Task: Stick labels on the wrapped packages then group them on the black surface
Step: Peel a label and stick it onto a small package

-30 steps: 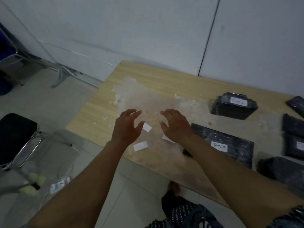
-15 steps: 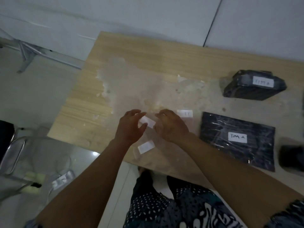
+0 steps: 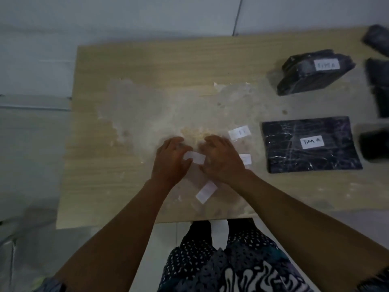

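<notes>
Both hands moved closer together since a second ago, camera now tilted further down over the pale wooden table. Left hand and right hand both pinch one small white paper label, lifted just above the table. Landmark: flat black plastic-wrapped package marked "TIM A". Left of it, a white label with faint writing, text unreadable. Another white label partly hidden behind right hand. Blank white label lies nearer the person, left of the landmark. Beyond the landmark, a bulky black wrapped package, its label blurred. Right of the landmark, more black wrapped packages, cut off by frame edge, blurry.
</notes>
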